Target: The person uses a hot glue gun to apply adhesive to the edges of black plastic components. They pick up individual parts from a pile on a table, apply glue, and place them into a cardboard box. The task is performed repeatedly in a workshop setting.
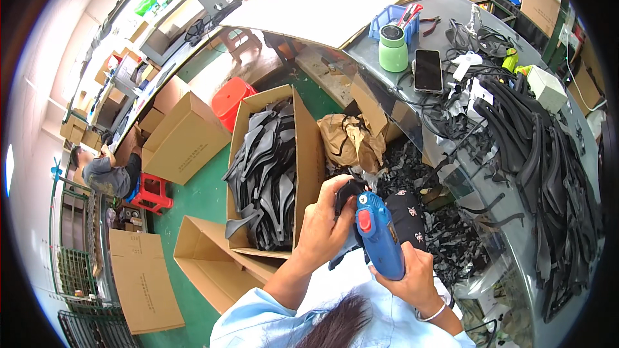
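Observation:
My right hand (416,275) is wrapped round the lower end of a blue handheld power tool (383,245) with a red button. The tool's head points away from me, close to my left hand (324,227). Between thumb and fingers, that left hand grips a black curved piece (349,194), which meets or lies right beside the tool's head. Most of the piece is hidden by the fingers and the tool, so contact with a blade cannot be made out. Black scraps (461,240) are heaped below and to the right of the tool.
A tall carton (308,174) of grey-black curved pieces stands to the left. On the right-hand table (516,245) lie long black strips (548,161), a phone (428,71) and a green flask (393,50). Crumpled brown paper (348,142) sits ahead. A person (106,174) sits far left.

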The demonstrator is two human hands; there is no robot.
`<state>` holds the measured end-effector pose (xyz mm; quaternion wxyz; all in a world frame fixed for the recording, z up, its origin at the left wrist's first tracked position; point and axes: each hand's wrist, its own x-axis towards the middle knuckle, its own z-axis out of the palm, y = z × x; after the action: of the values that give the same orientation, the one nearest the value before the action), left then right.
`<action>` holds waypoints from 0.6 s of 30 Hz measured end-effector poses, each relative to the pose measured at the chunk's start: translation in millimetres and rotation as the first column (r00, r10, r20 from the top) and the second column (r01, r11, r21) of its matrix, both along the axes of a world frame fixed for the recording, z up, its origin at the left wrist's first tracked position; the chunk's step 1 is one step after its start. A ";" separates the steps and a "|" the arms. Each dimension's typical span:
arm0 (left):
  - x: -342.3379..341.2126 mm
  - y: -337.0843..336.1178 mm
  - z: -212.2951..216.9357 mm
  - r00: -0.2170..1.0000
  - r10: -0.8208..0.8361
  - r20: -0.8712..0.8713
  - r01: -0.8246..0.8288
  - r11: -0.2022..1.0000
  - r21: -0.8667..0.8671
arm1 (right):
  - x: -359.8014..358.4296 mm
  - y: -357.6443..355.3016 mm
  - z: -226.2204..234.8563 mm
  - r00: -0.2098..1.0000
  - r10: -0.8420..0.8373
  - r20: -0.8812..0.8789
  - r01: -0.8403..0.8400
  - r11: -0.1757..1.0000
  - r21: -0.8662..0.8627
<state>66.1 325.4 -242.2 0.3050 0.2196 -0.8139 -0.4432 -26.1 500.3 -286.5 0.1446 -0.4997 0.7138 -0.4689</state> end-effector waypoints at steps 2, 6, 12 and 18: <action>1.1 -1.4 2.0 0.999 -0.029 0.043 0.029 1.000 0.011 | -3.0 0.2 1.3 0.999 -0.005 -0.044 0.005 1.000 -0.009; -1.4 -9.6 6.5 0.977 -0.183 0.109 0.182 0.983 0.019 | -16.8 -2.9 9.2 0.986 -0.129 -0.102 0.121 0.989 -0.081; -19.6 1.0 11.6 0.822 -0.543 0.171 0.505 0.834 0.222 | -43.1 -28.1 40.7 0.954 -0.150 0.258 0.207 0.956 -0.210; -17.2 22.7 -11.2 0.884 -0.292 -0.364 0.196 0.940 -0.279 | -59.2 -27.8 48.9 0.826 -0.255 0.503 0.351 0.930 -0.104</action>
<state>49.0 348.1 -253.4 0.4300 -0.0181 -0.8018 -0.4146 -85.3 472.5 -237.6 0.1917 -0.2585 0.6771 -0.6618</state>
